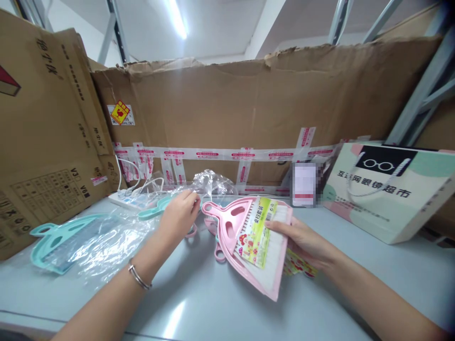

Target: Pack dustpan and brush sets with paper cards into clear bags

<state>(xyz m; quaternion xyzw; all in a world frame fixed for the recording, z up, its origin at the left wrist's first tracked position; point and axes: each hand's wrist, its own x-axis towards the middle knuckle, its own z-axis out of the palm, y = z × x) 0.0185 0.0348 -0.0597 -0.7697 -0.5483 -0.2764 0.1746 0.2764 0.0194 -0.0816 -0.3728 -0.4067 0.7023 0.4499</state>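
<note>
Right fingers [279, 227] clasp the pink dustpan [234, 220] by its wide edge.

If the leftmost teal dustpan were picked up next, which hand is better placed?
Likely the left hand: it is closer to that teal dustpan, while the right hand holds the pink dustpan. Whether the left holds anything is unclear.

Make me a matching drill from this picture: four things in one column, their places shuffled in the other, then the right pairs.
Things
1. Pink dustpan set
2. Leftmost teal dustpan
3. Paper bag with the glasses picture
4. Yellow diamond sticker

Places
A. On the cardboard behind the table
B. Held in the right hand
C. Standing on the right part of the table
D. Lying on the left part of the table

Pairs: 1-B; 2-D; 3-C; 4-A
</note>
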